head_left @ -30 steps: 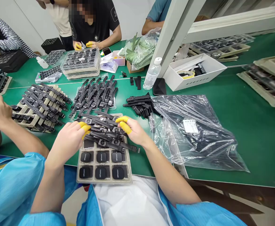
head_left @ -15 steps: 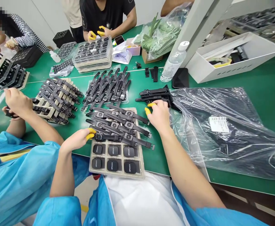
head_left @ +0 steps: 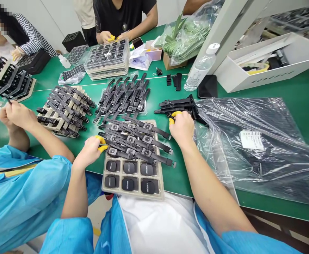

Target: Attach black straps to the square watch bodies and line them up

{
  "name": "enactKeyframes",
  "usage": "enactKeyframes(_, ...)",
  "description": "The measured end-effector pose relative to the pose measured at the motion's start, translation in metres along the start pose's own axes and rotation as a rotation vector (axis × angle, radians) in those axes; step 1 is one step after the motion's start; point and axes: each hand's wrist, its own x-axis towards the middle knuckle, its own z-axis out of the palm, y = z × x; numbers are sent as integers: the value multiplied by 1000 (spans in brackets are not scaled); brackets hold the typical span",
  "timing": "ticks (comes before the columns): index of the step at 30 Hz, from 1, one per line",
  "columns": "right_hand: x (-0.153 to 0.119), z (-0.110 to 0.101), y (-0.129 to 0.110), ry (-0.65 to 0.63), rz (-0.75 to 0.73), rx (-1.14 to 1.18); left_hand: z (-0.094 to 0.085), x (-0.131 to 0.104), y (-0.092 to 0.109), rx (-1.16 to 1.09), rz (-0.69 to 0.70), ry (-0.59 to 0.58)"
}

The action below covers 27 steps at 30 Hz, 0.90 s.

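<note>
While the left hand (head_left: 88,151), in yellow finger covers, sits at the strap ends of black watches (head_left: 130,139) laid slantwise over a beige plastic tray (head_left: 160,180), the right hand (head_left: 183,128) rests its covered fingertips against a small heap of loose black straps (head_left: 178,106). Left thumb and finger stand slightly apart, though whether a strap lies within that grip cannot be told; nor can one tell whether the right grip has closed on a strap. Six rounded-square black pieces (head_left: 147,186) sit in the tray's nearer cells. Across the glossy green surface (head_left: 156,88), a clear plastic bag (head_left: 249,169) with dark contents lies to the right, and farther back stand a clear bottle (head_left: 200,70), an open white box (head_left: 262,77) and stacked clear-topped trays (head_left: 106,67). A co-worker in a blue gown (head_left: 38,190) works at left, another in a black shirt (head_left: 129,14) sits opposite, and a pale wall (head_left: 51,17) closes the room behind.
</note>
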Motion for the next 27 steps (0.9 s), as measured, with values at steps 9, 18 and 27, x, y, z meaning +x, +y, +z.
enactKeyframes(9,2,-49,0,-360,176,237,16,-45,122,-118,490,39)
enactKeyframes(18,3,-90,15,-714,62,203,59,-51,174,380,567,-33)
enactKeyframes(27,1,-62,27,-280,-142,53,56,-37,177,393,584,57)
